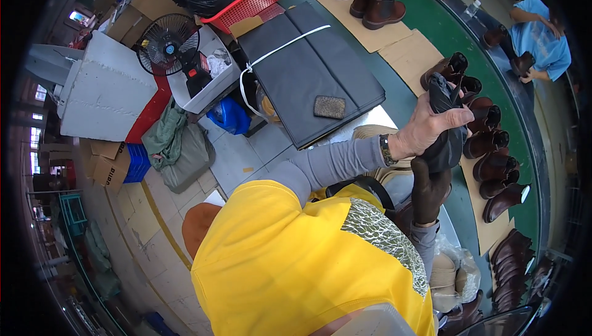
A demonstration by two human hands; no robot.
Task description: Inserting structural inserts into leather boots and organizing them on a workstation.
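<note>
My left hand, bare and with a watch at the wrist, is closed on a black, wrinkled, soft-looking item. Its kind I cannot make out. From below, my right hand in a dark brown glove grips the same item, its fingers partly hidden. Just beyond my hands, brown ankle boots stand in a row on cardboard strips beside a green conveyor belt. To the left, a dark grey block rests on a stack of black sheets tied with a white strap.
Far off stand more brown boots and a red basket of black bags. A fan and a white box are at left. Stacked brown shoe parts lie at lower right. Two people work across the belt.
</note>
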